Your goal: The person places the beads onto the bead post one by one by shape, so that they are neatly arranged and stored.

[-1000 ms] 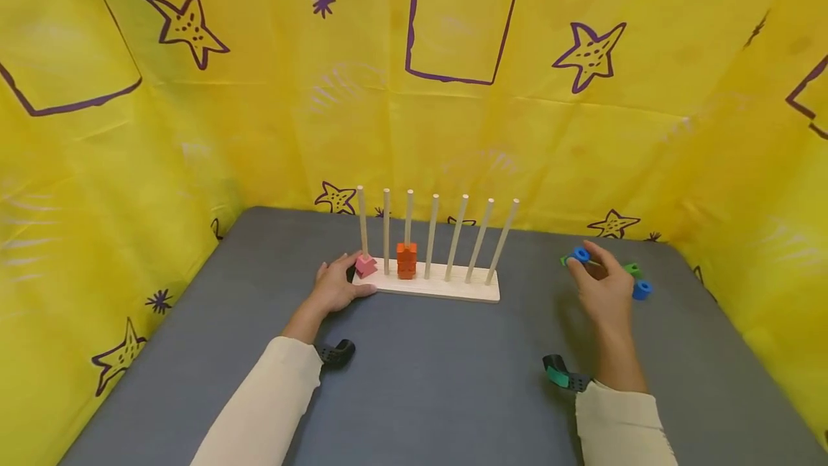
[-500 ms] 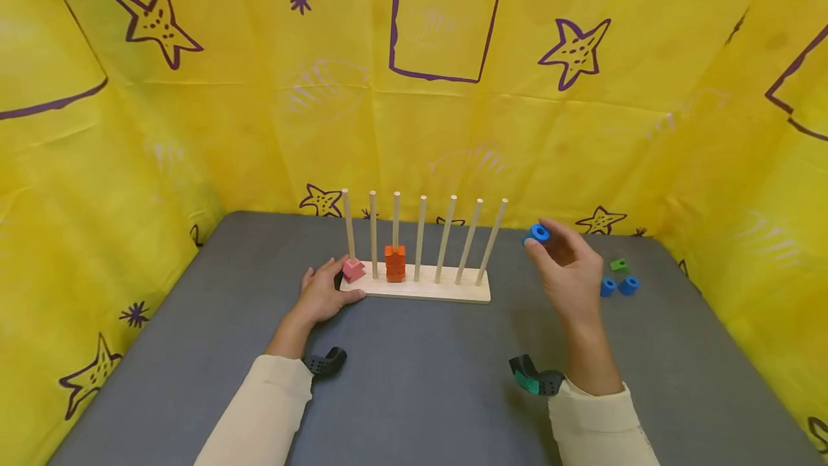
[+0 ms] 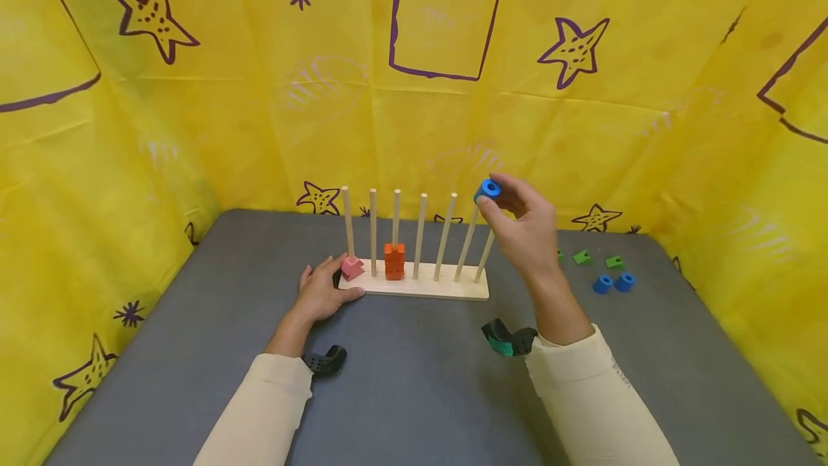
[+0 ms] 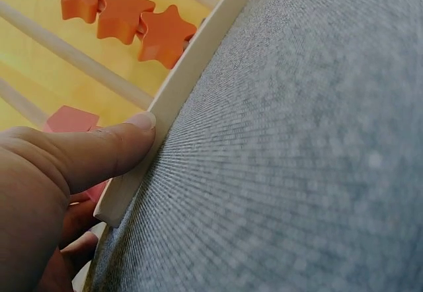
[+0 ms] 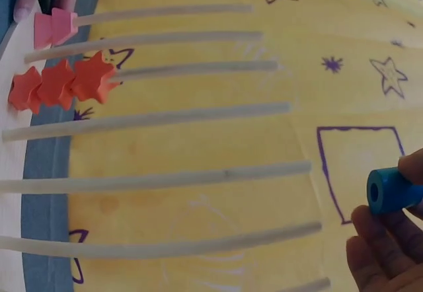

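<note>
My left hand [image 3: 320, 300] grips the left end of a wooden peg stand [image 3: 420, 286], the thumb lying along its front edge and the other fingers behind. Pink beads [image 3: 352, 268] sit on the leftmost peg, beside those fingers. The third peg carries 3 orange star beads [image 4: 125, 14], stacked. Up at the height of the peg tops, my right hand [image 3: 527, 232] pinches a blue cylinder bead [image 3: 486, 190] between thumb and fingers. In the head view it overlaps the top of the second peg from the right; the right wrist view shows its hole [image 5: 375, 191] facing the pegs, apart from them.
On the grey table [image 3: 401, 380], right of the stand, lie 2 blue cylinder beads [image 3: 602, 284] and several green beads [image 3: 582, 257], one partly hidden by my right hand. A yellow patterned cloth [image 3: 259, 128] hangs around the back and sides.
My right hand has lifted the blue cylinder bead from the loose beads at the right and carried it left and up to the pegs. The left hand keeps its grip on the stand.
</note>
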Available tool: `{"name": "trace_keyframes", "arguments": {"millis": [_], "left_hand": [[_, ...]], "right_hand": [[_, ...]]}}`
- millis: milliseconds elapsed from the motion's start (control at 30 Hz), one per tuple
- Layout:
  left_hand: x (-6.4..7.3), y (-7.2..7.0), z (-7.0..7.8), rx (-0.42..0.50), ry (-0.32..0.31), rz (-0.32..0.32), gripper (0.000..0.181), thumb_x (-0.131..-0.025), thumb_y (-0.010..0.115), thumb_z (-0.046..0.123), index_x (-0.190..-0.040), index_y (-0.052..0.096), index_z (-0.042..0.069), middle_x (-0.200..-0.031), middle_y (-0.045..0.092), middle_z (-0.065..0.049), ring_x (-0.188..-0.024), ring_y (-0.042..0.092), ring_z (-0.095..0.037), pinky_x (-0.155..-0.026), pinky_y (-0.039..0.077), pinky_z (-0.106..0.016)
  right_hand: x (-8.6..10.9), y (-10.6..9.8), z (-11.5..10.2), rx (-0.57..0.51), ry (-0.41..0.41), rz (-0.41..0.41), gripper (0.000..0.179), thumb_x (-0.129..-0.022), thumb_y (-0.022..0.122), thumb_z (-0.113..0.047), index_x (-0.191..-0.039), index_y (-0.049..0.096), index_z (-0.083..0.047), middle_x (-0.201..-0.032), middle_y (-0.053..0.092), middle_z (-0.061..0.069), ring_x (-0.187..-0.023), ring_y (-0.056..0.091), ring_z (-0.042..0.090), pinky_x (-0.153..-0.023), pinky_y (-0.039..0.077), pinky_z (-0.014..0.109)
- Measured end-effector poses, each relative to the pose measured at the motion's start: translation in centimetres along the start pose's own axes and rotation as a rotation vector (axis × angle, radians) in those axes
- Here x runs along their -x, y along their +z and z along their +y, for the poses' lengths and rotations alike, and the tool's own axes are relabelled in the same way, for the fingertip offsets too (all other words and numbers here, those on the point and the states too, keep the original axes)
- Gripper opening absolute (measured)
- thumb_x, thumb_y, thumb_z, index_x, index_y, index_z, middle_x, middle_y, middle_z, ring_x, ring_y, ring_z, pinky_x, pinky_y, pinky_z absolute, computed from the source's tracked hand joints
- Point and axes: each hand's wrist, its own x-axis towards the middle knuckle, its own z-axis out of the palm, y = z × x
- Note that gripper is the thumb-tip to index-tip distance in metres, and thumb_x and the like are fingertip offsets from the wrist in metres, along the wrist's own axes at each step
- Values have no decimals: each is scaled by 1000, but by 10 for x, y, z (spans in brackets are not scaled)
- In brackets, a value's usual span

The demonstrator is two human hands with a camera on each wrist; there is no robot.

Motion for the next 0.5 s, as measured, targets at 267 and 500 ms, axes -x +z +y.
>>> {"name": "trace_keyframes", "arguments": {"millis": [267, 500], "left_hand": [[0, -1, 1, -6, 2, 0, 83, -80, 79, 30, -146, 38, -2, -144, 40, -27, -140, 23, -37, -110, -4, -54], [-1, 1, -1, -5, 2, -4, 84, -81, 79, 30, -146, 38, -2, -145, 39, -27, -140, 22, -37, -110, -5, -53]], "right_hand": [[-20, 16, 15, 26, 15, -68, 33, -87, 70, -1, -119, 64, 7, -109, 66, 16, -94, 63, 25, -90, 48, 42], [-25, 27, 23, 43, 61, -118, 31, -87, 71, -7, -116, 67, 3, -105, 68, 13, -95, 61, 23, -83, 46, 45]]}}
